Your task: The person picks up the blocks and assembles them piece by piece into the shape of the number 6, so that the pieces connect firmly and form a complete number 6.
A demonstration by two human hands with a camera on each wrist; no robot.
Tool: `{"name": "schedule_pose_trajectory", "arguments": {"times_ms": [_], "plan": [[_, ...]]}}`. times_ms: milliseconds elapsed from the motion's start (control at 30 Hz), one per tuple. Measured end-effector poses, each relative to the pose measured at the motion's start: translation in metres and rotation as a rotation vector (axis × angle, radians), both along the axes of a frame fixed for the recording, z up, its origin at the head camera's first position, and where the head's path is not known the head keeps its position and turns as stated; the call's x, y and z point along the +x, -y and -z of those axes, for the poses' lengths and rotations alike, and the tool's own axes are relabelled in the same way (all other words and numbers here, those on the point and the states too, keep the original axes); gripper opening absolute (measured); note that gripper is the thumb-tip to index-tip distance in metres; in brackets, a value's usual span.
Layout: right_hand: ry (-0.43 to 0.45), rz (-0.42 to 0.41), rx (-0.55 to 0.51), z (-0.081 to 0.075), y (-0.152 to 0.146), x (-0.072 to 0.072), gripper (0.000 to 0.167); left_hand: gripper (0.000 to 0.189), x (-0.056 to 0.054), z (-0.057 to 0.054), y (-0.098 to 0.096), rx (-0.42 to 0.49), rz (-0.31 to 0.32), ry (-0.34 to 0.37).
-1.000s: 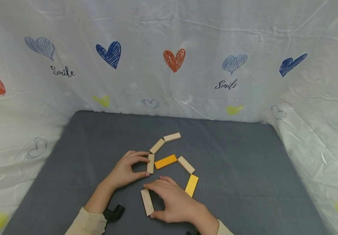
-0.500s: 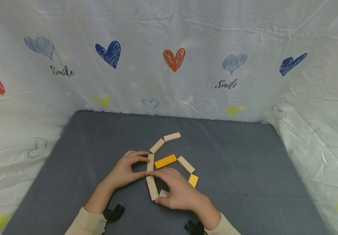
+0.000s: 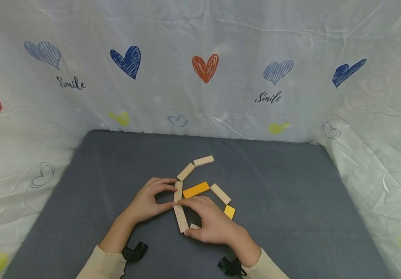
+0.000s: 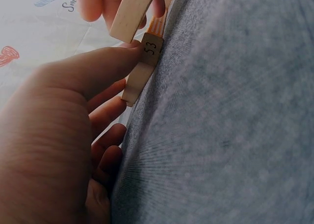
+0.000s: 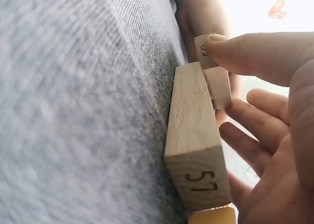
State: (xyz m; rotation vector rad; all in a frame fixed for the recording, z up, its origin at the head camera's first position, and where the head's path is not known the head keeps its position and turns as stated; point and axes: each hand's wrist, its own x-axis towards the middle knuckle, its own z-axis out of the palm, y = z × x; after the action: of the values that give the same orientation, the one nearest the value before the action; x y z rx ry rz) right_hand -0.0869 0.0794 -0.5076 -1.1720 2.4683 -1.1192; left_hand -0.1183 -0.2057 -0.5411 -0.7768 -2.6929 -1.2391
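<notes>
My left hand (image 3: 153,197) pinches a plain wooden block (image 3: 178,192) lengthwise, thumb at its near end and fingers at its far end. That end bears "53" in the left wrist view. My right hand (image 3: 214,221) grips a second plain block (image 3: 181,219) by its ends, thumb on the near one. In the left wrist view this block (image 4: 131,13) shows above the cloth. Its far end comes right up to the left-hand block and my left thumb. Partly hidden beneath my right hand lies another plain block (image 3: 194,226), marked "57" in the right wrist view.
Two plain blocks, a nearer one (image 3: 186,171) and a farther one (image 3: 204,161), continue the curve away from me. An orange block (image 3: 196,189), a plain block (image 3: 220,193) and a yellow block (image 3: 230,211) bend round on the right. Grey cloth (image 3: 291,201) covers the table.
My right hand has carried its block forward and slightly right, up to the near end of the left-hand block. The left hand stays in place. The plain block beneath the right hand has come into view.
</notes>
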Motion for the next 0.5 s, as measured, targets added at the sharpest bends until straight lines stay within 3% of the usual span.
{"name": "schedule_pose_trajectory", "arguments": {"times_ms": [500], "plan": [[-0.036,-0.013,0.031,0.0045,0.0027,-0.0002,0.078,0.043,0.0005,-0.0012,0.0007,0.001,0.006,0.003]]}}
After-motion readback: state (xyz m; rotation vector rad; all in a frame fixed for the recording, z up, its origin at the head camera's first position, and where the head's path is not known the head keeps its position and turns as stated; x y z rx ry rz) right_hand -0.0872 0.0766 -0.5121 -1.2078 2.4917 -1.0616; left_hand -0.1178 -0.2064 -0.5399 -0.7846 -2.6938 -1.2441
